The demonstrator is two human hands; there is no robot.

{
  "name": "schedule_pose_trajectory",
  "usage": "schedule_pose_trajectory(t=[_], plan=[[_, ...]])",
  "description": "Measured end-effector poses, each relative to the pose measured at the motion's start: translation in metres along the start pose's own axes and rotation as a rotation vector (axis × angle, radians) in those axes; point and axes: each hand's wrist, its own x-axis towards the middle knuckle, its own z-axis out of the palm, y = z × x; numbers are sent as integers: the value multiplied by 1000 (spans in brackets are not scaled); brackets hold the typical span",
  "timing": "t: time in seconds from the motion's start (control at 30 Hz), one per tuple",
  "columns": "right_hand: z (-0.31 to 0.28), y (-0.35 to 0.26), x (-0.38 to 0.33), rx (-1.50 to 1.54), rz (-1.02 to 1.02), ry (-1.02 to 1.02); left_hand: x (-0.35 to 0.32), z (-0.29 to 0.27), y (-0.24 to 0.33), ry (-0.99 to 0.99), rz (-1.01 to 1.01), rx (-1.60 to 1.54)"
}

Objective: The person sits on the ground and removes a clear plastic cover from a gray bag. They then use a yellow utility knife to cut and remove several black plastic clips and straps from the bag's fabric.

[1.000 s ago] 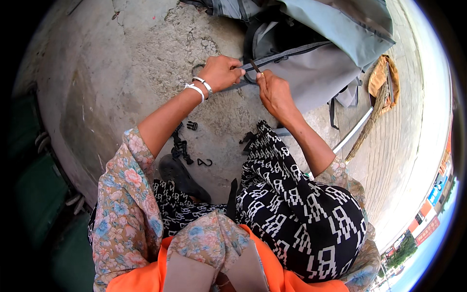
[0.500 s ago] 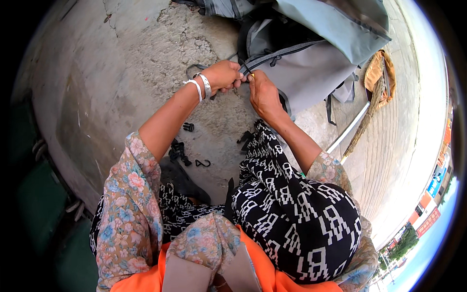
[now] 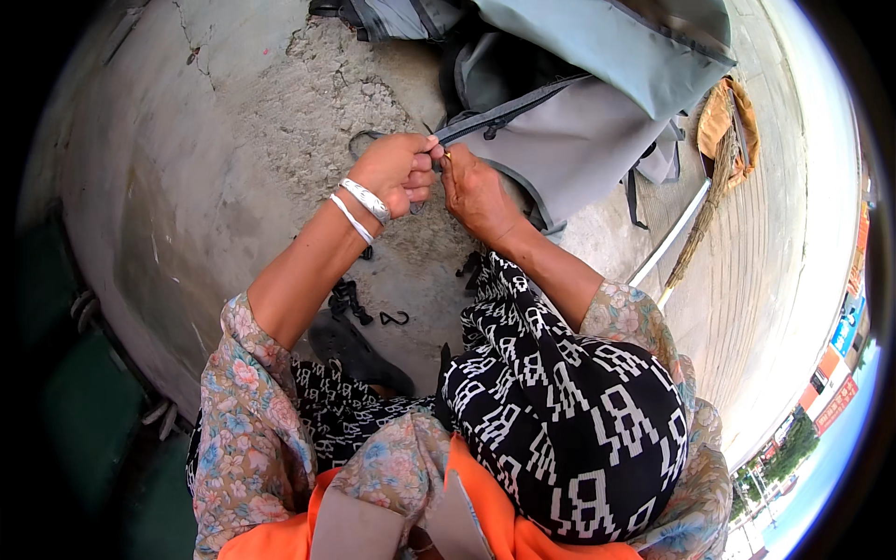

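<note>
A large grey bag lies spread on the ground ahead of me, its dark inside showing. A zipper strip runs along its opening toward my hands, with a dark pull hanging from it. My left hand, with a silver bangle and a white band on the wrist, pinches the near end of that strip. Right beside it, my right hand is closed with thumb and finger together on something small and yellowish, mostly hidden by the fingers. A thin grey strap loops out behind my left hand.
Black plastic buckles and a black hook lie on the concrete near my dark shoe. To the right are a broom-like bundle, a white pole and an orange-brown bag. Dark green panels border the left.
Both hands have moved slightly left and nearer to me, drawing the strip's end along. The dark, thin piece that stuck up between the fingers no longer shows clearly.
</note>
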Motion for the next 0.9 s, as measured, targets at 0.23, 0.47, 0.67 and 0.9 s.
schedule_pose_trajectory(t=[0.23,0.47,0.67,0.9], plan=[[-12,-5,-25,-166,138,-98,-53,15,62,-184,261,6],[-28,-15,-3,-87,129,-5,-21,-6,36,-1,187,126],[-25,-27,4,-6,98,21,-11,-35,34,-155,3,150],[-15,-29,24,62,62,33,-1,-44,27,-242,-29,95]])
